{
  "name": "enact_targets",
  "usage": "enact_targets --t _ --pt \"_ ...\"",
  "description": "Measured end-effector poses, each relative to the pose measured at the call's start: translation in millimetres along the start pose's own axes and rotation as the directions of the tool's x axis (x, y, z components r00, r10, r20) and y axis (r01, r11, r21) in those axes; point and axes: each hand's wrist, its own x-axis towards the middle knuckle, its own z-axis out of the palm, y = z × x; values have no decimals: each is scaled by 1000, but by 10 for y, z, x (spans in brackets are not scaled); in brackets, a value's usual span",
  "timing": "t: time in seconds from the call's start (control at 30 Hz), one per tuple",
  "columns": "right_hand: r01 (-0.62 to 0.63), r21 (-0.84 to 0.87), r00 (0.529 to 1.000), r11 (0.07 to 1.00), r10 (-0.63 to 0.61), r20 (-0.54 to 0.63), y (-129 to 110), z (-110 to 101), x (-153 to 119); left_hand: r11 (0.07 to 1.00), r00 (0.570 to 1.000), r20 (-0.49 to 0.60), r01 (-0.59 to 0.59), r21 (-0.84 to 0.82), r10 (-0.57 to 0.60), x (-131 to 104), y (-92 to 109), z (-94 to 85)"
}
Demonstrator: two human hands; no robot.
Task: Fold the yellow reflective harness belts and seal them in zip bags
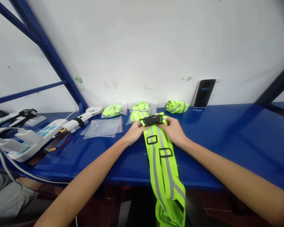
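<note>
Fingers of the left hand (133, 132) and right hand (176, 131) are pinched on reflective webbing (168, 168) beside its black buckle (152, 120), the length hung past the blue table (222, 142). Straightening appears in hand; even two-sided grip is judged necessary next.

Blue table (223, 138) — phone (204, 94) (tilted), clear bags (104, 128)

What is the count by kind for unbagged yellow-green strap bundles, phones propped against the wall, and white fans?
Unbagged strap bundles: 2 (held bundle in left hand and right hand; rolled bundle)
Propped phone: 1
White fan: 1
Total: 4
</note>
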Motion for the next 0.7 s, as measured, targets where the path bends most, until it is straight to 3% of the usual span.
enact_targets --t 0.27,0.7 --pt "9 9 1000 1000 -9 -4 -27 17 -27 995 1000 -30 -2 -104 -1 -9 47 64" --pt "50 21 999 999 -49 -17 -63 54 -59 993 987 -118 -115 -40 109 -8 16 81"
